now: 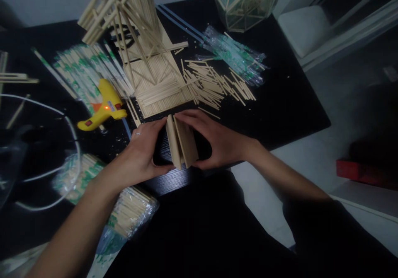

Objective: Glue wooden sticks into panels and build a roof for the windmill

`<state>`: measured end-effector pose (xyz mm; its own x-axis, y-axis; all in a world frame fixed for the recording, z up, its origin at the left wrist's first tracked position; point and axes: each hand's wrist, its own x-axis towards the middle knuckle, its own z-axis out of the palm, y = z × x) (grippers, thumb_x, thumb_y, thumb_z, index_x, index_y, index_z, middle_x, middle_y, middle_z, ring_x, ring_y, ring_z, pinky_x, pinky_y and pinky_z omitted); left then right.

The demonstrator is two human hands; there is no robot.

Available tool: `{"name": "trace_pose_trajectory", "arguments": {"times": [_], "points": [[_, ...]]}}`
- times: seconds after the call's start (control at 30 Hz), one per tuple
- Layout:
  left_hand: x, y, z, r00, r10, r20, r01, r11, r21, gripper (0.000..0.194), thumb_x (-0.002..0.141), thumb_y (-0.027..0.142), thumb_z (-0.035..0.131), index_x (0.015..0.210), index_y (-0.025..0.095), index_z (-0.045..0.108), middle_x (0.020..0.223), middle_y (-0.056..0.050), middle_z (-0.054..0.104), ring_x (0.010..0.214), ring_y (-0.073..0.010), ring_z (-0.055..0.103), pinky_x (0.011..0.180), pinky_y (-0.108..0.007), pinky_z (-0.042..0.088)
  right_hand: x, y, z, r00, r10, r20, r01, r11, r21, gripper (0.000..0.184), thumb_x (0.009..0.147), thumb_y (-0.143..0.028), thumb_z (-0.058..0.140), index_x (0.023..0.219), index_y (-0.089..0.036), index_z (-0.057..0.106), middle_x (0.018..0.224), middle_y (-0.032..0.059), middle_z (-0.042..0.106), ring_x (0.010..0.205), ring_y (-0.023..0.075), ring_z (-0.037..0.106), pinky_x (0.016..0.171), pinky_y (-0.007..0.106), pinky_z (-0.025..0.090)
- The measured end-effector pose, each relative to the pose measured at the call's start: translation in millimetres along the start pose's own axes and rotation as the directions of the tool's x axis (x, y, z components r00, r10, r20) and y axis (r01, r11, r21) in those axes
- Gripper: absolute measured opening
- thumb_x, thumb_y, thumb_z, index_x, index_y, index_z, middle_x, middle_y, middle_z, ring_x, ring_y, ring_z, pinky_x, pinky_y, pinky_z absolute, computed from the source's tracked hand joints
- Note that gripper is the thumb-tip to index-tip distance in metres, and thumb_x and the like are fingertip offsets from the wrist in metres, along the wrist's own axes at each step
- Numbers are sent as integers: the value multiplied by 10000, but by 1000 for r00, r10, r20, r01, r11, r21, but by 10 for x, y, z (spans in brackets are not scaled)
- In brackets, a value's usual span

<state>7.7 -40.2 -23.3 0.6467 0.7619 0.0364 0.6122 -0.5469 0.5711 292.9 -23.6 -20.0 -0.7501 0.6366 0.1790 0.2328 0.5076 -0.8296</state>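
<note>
Two small wooden panels stand upright close together at the near edge of the table, with a narrow gap between them. My left hand has its thumb and fingers closed on the ends of the left panel. The right panel is gripped the same way by my right hand. Just beyond them lies the stick-covered base of a wooden model, carrying a pile of cut sticks. A yellow glue gun with a glowing orange light rests to the left.
Crossed stick blades rise over the base. Loose cut sticks spread to its right, near a plastic bag of sticks. More wrapped chopsticks and packs lie left. A white cable curls there; a faceted glass container stands behind.
</note>
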Motion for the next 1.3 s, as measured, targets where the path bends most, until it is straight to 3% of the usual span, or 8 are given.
{"name": "trace_pose_trajectory", "arguments": {"times": [0.4,0.9,1.1,1.3], "points": [[-10,-18,29,1000,-5,-22,5,1000,-25,1144,762,543,879,1661,266,229,1529,-210,505,1399,-474,521,1151,-704,434,-1,-14,5,999,36,3,-36,999,6,1174,745,-336,912,1684,-313,207,1654,144,327,1584,352,320,1301,591,335],[-17,-35,34,999,-1,-38,-1,999,-38,1170,745,562,894,1668,272,235,1531,-207,512,1396,-470,526,1153,-714,433,23,-34,-15,999,50,21,-50,999,-10,1144,764,-338,902,1681,-333,219,1658,137,328,1565,358,355,1290,600,351],[-32,-29,24,1000,-17,0,17,999,-28,1208,759,560,891,1688,269,176,1598,-210,442,1458,-469,467,1195,-707,395,13,-21,-5,999,48,21,-48,999,-9,1154,754,-346,915,1681,-305,228,1657,147,327,1568,343,355,1299,569,342],[-18,86,-76,999,-7,-40,6,1000,-30,1325,735,701,866,1712,241,97,1676,-236,331,1530,-492,379,1229,-697,372,8,-12,-2,1000,31,3,-31,1000,3,1157,749,-340,918,1678,-306,228,1655,153,336,1577,349,340,1297,583,332]]}}
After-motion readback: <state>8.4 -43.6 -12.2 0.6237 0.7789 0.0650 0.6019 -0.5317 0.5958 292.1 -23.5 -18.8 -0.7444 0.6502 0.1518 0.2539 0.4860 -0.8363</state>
